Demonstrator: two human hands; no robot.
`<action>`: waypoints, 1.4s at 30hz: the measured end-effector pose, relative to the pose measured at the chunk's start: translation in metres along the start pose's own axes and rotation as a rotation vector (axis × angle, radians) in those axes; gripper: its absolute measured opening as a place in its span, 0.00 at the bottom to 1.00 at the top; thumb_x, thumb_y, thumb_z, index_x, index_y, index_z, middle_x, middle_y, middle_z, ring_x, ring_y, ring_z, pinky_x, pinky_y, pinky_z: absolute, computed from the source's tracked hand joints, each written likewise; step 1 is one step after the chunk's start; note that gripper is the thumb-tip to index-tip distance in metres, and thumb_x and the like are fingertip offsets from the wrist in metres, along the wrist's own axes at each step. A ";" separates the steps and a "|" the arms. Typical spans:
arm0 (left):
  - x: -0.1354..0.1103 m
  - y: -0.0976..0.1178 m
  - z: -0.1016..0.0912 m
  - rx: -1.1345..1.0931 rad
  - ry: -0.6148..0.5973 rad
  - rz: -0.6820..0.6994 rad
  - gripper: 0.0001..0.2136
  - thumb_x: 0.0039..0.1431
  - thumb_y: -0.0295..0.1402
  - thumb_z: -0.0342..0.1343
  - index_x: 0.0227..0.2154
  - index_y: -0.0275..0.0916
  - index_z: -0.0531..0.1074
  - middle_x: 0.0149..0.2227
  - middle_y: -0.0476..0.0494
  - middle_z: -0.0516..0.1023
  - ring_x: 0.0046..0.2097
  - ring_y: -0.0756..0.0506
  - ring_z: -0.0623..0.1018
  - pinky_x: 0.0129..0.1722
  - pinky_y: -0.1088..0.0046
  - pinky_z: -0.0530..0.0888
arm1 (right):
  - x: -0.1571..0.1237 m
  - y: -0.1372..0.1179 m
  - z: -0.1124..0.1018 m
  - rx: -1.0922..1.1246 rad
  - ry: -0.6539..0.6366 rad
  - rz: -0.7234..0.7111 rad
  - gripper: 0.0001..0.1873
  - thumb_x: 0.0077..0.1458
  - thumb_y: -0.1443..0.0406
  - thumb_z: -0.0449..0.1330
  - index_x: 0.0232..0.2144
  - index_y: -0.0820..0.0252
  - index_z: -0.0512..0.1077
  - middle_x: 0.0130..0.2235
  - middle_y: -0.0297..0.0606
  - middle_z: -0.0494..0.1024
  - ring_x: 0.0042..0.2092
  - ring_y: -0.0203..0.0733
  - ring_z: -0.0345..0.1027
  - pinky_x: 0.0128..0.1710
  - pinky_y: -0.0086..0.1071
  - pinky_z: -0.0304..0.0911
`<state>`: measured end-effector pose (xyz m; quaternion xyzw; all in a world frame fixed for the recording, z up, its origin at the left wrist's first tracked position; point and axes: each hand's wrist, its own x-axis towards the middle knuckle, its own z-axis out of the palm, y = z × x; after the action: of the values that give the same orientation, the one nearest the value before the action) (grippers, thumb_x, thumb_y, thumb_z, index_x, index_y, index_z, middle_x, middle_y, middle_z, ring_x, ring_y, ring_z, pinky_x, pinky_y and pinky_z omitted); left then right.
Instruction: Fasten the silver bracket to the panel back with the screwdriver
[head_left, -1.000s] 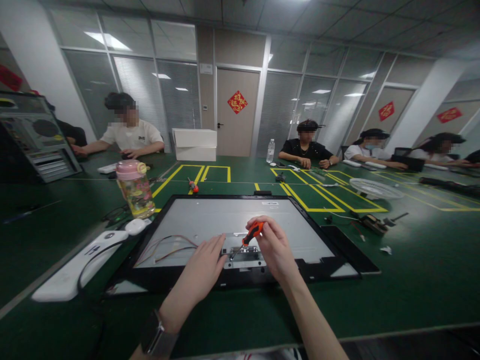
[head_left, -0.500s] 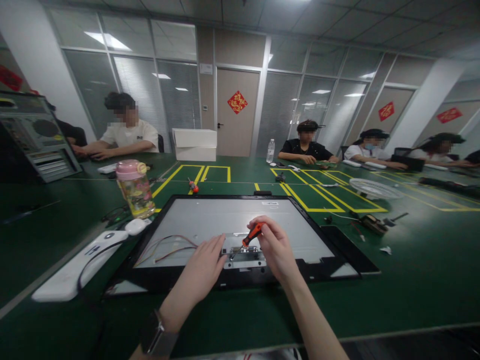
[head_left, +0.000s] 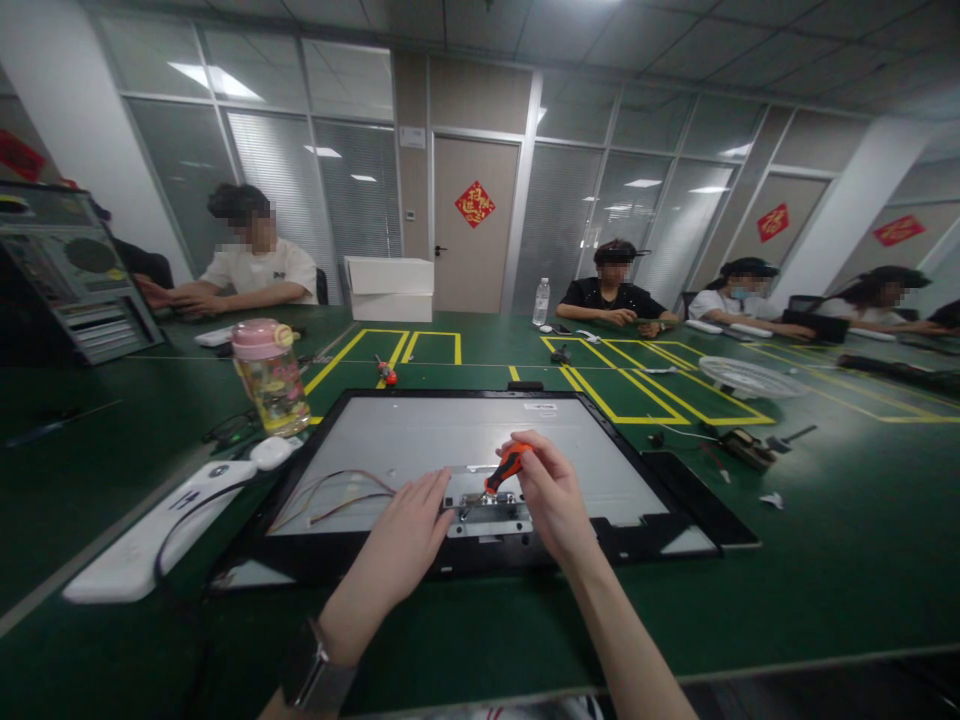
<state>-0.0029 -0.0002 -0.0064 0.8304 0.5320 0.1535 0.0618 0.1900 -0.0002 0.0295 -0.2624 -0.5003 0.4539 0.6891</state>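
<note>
Left of the display panel [head_left: 450, 432], a white plastic cover [head_left: 139, 548] is lying on the green table [head_left: 825, 560], and a pink-lidded bottle [head_left: 270, 380] is standing off the panel's far left corner. On the panel's left half, thin coloured wires [head_left: 330, 495] are trailing loose across the grey back; they are looking soft and easy to snag.

The left hand [head_left: 401, 545] is resting on the panel's near edge, fingers stretched out flat and gripping nothing, only pressing down. The panel itself is lying face down. It is probably broad, thin and fragile, so it is best steadied by the black frame, not by the grey sheet.

Just right of that hand, at the middle of the panel's near edge, a small metal bracket [head_left: 489, 518] is sitting. The screwdriver [head_left: 504, 468] is slanting down onto it, tip touching the bracket and orange handle pointing up and right. It is a light, stiff tool with a slim handle, which is likely calling for a fingertip hold near the top.

The right hand [head_left: 553, 500] is curling closed around that handle, thumb and fingers pinching it above the panel's near middle.

Beyond the panel's right edge, small loose parts [head_left: 742, 446] are lying well apart from both hands.
</note>
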 end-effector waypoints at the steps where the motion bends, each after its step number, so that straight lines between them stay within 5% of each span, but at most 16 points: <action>1: 0.000 0.000 0.000 -0.002 0.005 0.001 0.23 0.66 0.38 0.42 0.62 0.37 0.58 0.63 0.36 0.63 0.63 0.39 0.65 0.62 0.55 0.60 | 0.000 0.001 0.000 0.000 0.005 0.014 0.14 0.50 0.54 0.67 0.38 0.53 0.77 0.35 0.36 0.76 0.40 0.44 0.70 0.44 0.39 0.65; 16: 0.001 0.001 -0.001 0.015 -0.004 0.009 0.23 0.66 0.36 0.43 0.62 0.36 0.58 0.63 0.36 0.63 0.62 0.40 0.66 0.62 0.56 0.61 | 0.000 0.001 0.001 -0.034 -0.018 -0.102 0.06 0.53 0.59 0.66 0.31 0.53 0.78 0.35 0.34 0.72 0.37 0.40 0.68 0.39 0.34 0.65; 22: 0.000 0.000 -0.001 0.005 -0.012 -0.001 0.23 0.66 0.37 0.43 0.62 0.36 0.58 0.64 0.36 0.62 0.63 0.39 0.65 0.63 0.55 0.60 | 0.003 -0.002 -0.002 -0.097 -0.033 -0.102 0.08 0.56 0.59 0.63 0.37 0.52 0.78 0.35 0.35 0.75 0.39 0.41 0.69 0.42 0.35 0.65; 28: 0.001 0.002 -0.003 0.029 -0.021 -0.004 0.23 0.66 0.37 0.43 0.62 0.35 0.57 0.63 0.35 0.63 0.63 0.39 0.65 0.63 0.56 0.60 | 0.008 -0.017 0.006 -0.237 -0.183 -0.095 0.10 0.60 0.59 0.57 0.36 0.54 0.78 0.37 0.37 0.75 0.39 0.42 0.70 0.41 0.36 0.65; 37: 0.001 0.000 -0.001 0.029 -0.031 -0.013 0.24 0.67 0.38 0.41 0.62 0.36 0.58 0.63 0.36 0.62 0.63 0.39 0.64 0.63 0.55 0.60 | 0.048 -0.023 0.017 -0.355 -0.423 -0.173 0.06 0.55 0.61 0.63 0.34 0.51 0.80 0.32 0.34 0.72 0.37 0.41 0.67 0.42 0.40 0.65; 42: 0.001 0.004 -0.003 0.039 -0.055 -0.025 0.24 0.67 0.37 0.42 0.63 0.34 0.57 0.64 0.35 0.62 0.63 0.39 0.64 0.63 0.55 0.59 | 0.048 -0.009 0.019 -0.227 -0.398 -0.085 0.09 0.57 0.59 0.62 0.39 0.52 0.78 0.39 0.36 0.75 0.41 0.40 0.69 0.44 0.36 0.65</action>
<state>-0.0005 -0.0013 -0.0022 0.8285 0.5435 0.1196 0.0622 0.1803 0.0365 0.0654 -0.2220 -0.6848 0.4081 0.5615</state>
